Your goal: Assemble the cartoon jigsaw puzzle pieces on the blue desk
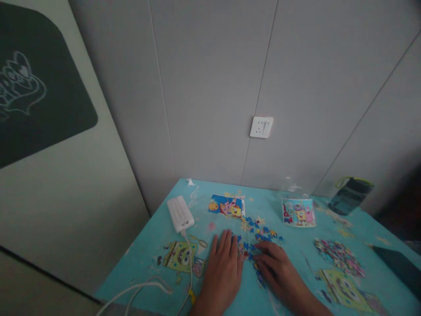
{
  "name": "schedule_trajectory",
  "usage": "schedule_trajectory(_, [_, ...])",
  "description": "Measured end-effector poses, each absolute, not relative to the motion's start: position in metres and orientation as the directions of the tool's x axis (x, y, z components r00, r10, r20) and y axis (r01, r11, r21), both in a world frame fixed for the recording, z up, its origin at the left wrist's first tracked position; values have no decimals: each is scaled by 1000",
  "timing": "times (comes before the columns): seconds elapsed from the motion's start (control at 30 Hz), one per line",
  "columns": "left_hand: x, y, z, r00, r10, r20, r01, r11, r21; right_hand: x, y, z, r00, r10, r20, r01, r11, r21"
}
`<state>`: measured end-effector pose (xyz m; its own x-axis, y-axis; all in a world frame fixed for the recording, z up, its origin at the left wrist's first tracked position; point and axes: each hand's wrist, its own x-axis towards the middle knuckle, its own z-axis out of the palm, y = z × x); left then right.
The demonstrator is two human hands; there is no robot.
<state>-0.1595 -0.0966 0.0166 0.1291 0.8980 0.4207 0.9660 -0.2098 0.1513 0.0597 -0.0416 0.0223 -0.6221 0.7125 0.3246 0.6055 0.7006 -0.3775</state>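
The left hand (224, 263) lies flat, its grip spread open with straight fingers, and what lies beneath it is hidden; the right hand (275, 262) curls inward with fingertips among the small, mostly blue cardboard-looking jigsaw pieces (250, 249), though I cannot tell whether its grip pinches one. These pieces lie loose between the hands and just beyond them, probably kept there for easy reach, the left palm perhaps steadying that edge. Beyond them a blue rectangular cartoon picture card (226, 205) lies face up, likely so it can be looked at while the hands work. A pink-and-teal picture card (298, 213) and a multicoloured heap of pieces (339, 256) sit apart to the right, seemingly to avoid mixing. A white rectangular device (180, 214) with a white cable (190, 259) rests left, and a dark translucent bottle (350, 197) stands tilted-looking at the far right. The pale turquoise desk (151, 259), printed with yellow cartoon figures, meets a grey panelled wall (210, 109) bearing a white socket plate (261, 127); a pale panel (62, 193) with a dark board (52, 101) rises left.
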Motion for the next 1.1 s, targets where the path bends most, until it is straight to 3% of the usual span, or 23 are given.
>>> schedule_trajectory(0.23, [-160,-100,20,140,887,439,959,-233,164,60,-42,19,-612,721,325,604,691,-396])
schedule_trajectory(0.47, [-159,-101,8,193,877,440,942,-292,168,59,-38,48,-568,762,312,577,638,-509])
schedule_trajectory(0.67, [-158,-96,-9,176,877,447,944,-279,175,34,15,74,-604,743,288,646,668,-369])
schedule_trajectory(0.87, [-155,-95,-10,152,879,451,948,-258,185,2,54,62,-587,776,231,741,630,-232])
schedule_trajectory(1.1, [-156,-99,-3,124,895,428,963,-214,167,3,38,57,-638,737,225,707,676,-208])
